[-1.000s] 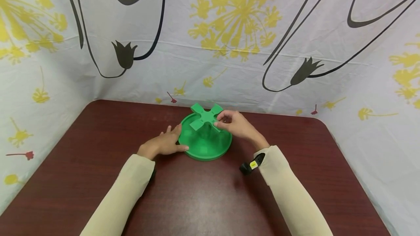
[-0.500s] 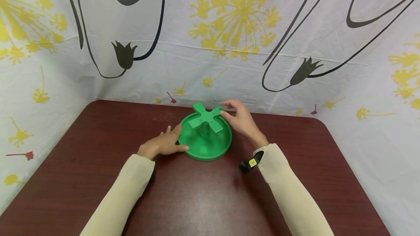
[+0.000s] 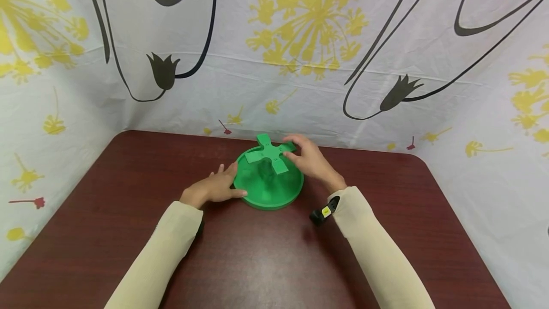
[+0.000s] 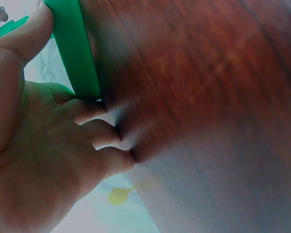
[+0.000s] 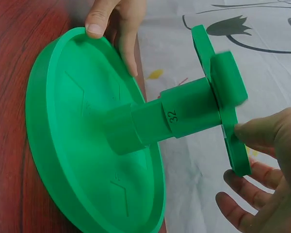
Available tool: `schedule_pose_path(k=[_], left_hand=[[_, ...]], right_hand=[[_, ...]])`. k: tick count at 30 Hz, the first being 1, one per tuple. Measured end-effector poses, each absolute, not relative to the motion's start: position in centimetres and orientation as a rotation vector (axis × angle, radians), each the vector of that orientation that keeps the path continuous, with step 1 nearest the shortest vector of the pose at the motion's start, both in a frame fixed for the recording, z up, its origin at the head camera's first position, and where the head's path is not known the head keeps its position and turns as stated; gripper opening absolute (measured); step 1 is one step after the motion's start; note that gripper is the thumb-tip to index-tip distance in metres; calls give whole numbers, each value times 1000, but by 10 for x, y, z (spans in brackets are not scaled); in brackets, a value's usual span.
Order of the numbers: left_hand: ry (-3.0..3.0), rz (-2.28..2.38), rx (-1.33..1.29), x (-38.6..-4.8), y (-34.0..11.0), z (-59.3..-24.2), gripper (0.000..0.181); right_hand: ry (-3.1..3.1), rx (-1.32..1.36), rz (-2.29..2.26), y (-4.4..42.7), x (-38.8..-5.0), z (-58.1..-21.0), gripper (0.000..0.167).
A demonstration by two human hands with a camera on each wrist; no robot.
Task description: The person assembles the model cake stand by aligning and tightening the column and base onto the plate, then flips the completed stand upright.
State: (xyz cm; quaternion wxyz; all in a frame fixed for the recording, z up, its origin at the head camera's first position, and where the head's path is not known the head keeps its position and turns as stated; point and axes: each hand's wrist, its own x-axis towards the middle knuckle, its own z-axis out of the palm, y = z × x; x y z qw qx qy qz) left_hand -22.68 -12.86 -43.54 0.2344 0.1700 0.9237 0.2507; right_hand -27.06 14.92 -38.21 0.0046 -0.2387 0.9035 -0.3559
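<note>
A green round dish [image 3: 267,199] lies on the table, with a stepped green post [image 5: 150,119] marked "32" rising from its middle. On top of the post is a green cross-shaped handle [image 3: 269,152]. My right hand [image 3: 312,159] holds the right arm of the cross, thumb at the near side and index finger at the far side; the other fingers hang loose below. My left hand [image 3: 216,186] rests against the dish's left rim, thumb over the edge. In the left wrist view its outer fingers [image 4: 109,133] are spread with their tips on the table.
The dark red wooden table [image 3: 266,261] extends in front and to both sides of the dish. A white sheet [image 3: 240,104] with flower prints hangs close behind the table and along its sides. A black strap [image 3: 328,210] sits on the right wrist.
The cross has turned clockwise as seen from above. My right hand shifted to the far side, then came back nearer with the cross's right arm. My left hand and the dish stay put.
</note>
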Motion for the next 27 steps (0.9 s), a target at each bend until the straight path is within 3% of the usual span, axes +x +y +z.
schedule_pose_path(k=[13,27], left_hand=[[2537,688,461,-227,-129,-435,95],[2530,690,450,-226,-128,-435,95]], right_hand=[[2837,-757,-984,151,-262,-374,28],[2859,-700,-816,140,-248,-368,35]])
